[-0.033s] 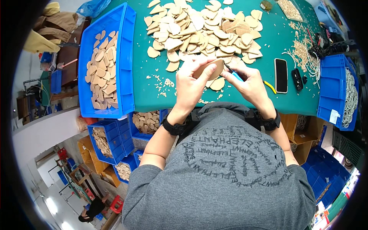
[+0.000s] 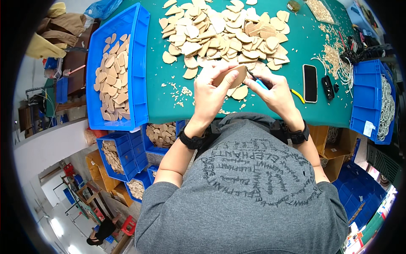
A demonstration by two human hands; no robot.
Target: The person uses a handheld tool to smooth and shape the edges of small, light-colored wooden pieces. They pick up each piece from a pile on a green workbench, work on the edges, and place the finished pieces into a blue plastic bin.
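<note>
Close in front of my chest, my left hand (image 2: pixel 210 91) pinches a tan, round-edged flat wooden piece (image 2: pixel 239 75) between thumb and fingers. My right hand (image 2: pixel 277 94) is wrapped round a slim hand tool (image 2: pixel 260 82) with a blue handle and a dark tip. That tip lies right beside the piece's right edge; whether they touch I cannot tell. Beyond both hands spreads a large heap of similar wooden pieces (image 2: pixel 211 31), many half-round. One loose piece (image 2: pixel 240 92) lies on the green tabletop just under the hands.
A blue bin (image 2: pixel 139 63) of wooden pieces stands on the left. To the right lie a phone (image 2: pixel 310 84), a yellow curved handle (image 2: pixel 298 96) and a small black object (image 2: pixel 327 87). Another blue bin (image 2: pixel 363 97) holds pale cord loops. Small wood bits (image 2: pixel 334 55) litter the green table (image 2: pixel 160 106).
</note>
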